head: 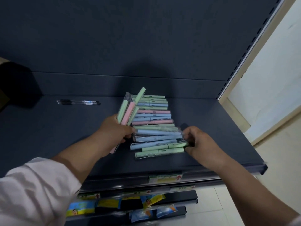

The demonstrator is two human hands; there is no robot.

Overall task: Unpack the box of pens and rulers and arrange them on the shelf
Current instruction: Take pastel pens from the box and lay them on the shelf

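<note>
White sleeve (32,190) and two bare hands over pastel pens on a dark shelf (65,136).

Below the sleeve's arm, the left hand (114,128) is closed round a bundle of pens (128,110), green and pink in clear wrappers, which stand up and lean away from the person, one pink end sticking out under the fist. Just right of it a row of pens (153,118), green, blue and pink, lies crosswise on the shelf, stacked side by side from back to front. The right hand (198,141) is curled at the row's near right end, thumb and fingers pinching the tip of a green pen (162,146) that lies flat with the others. Two clear pens (78,102) lie well apart to the left, near the back panel. A label strip (165,177) runs along the shelf's front edge, and colourful packets (81,207) hang on the shelves below.
</note>
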